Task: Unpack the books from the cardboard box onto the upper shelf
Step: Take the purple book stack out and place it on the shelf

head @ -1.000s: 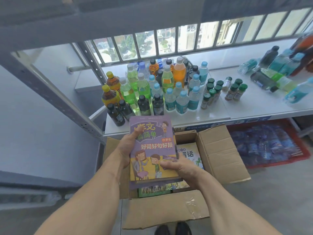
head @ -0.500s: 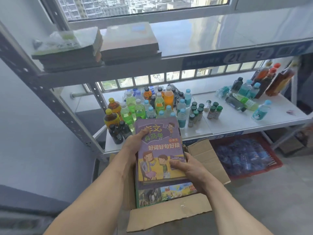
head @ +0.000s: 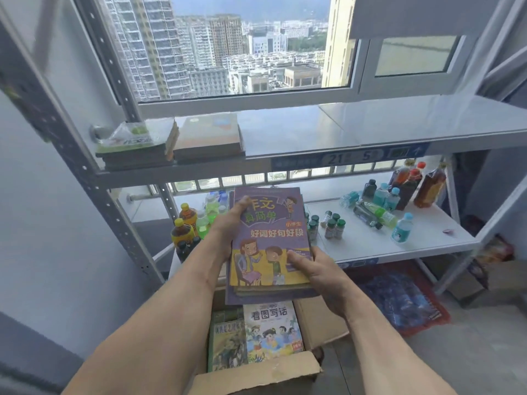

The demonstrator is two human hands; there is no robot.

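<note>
Both hands hold a stack of purple-covered books (head: 271,235) above the open cardboard box (head: 256,374). My left hand (head: 228,226) grips the stack's left edge, thumb on the cover. My right hand (head: 310,269) holds its lower right corner. Inside the box lie a green book (head: 226,346) and a cartoon-cover book (head: 271,329). The grey upper shelf (head: 342,129) carries two book piles at its left end: a green-topped pile (head: 137,143) and a brown pile (head: 209,138).
The white lower shelf (head: 399,252) holds many drink bottles (head: 188,226) on the left and more bottles (head: 410,186) on the right. A perforated metal upright (head: 85,172) stands at left. A red crate of packaged bottles (head: 399,297) sits on the floor at right.
The stack has risen out of the box toward the upper shelf, and my view has tilted up so the window and the whole upper shelf show.
</note>
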